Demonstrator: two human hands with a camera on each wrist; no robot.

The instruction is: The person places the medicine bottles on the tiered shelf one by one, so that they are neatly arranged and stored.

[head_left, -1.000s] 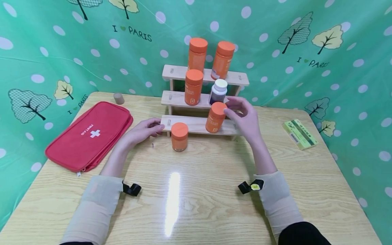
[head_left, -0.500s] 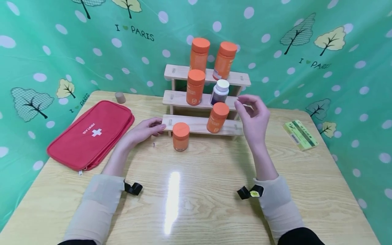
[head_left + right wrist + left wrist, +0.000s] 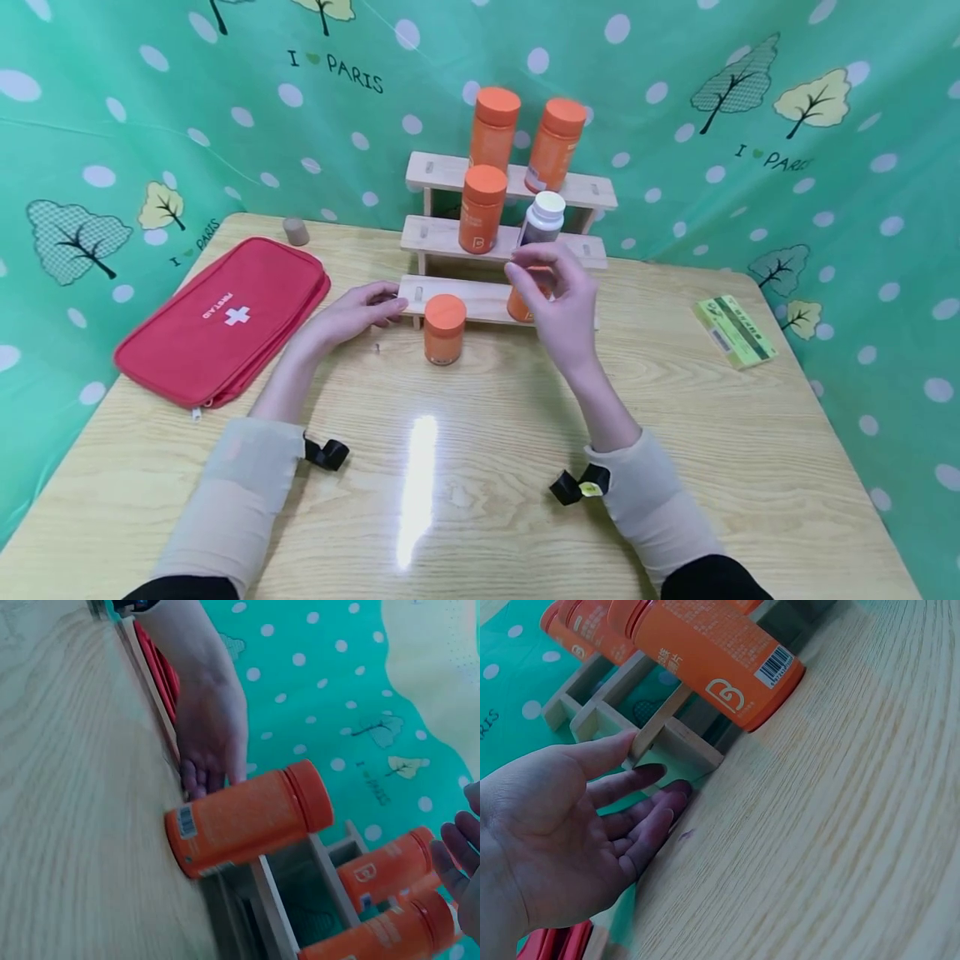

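Note:
My left hand (image 3: pixel 363 310) holds the left end of the lowest board of a three-step wooden shelf (image 3: pixel 468 297). In the left wrist view its thumb presses the board's end, with the fingers lower down. My right hand (image 3: pixel 558 296) hovers before the shelf's right side, fingers loosely bent and holding nothing. It partly hides an orange jar (image 3: pixel 520 307) on the lowest step. Behind it on the middle step stand a white-capped dark bottle (image 3: pixel 546 218) and another orange jar (image 3: pixel 481 212). One more orange jar (image 3: pixel 444 332) stands upright on the table before the shelf.
Two orange jars, a left one (image 3: pixel 493 133) and a right one (image 3: pixel 556 148), occupy the top step. At left lies a red first-aid pouch (image 3: pixel 225 321), with a small grey cylinder (image 3: pixel 296 232) behind it. A green-yellow box (image 3: pixel 737 332) lies at right. A patterned curtain (image 3: pixel 337 133) backs the table.
My right hand has let go of the orange jar on the lowest step, drawn back rightward, then swung left in front of it. My left hand stays at the shelf's end.

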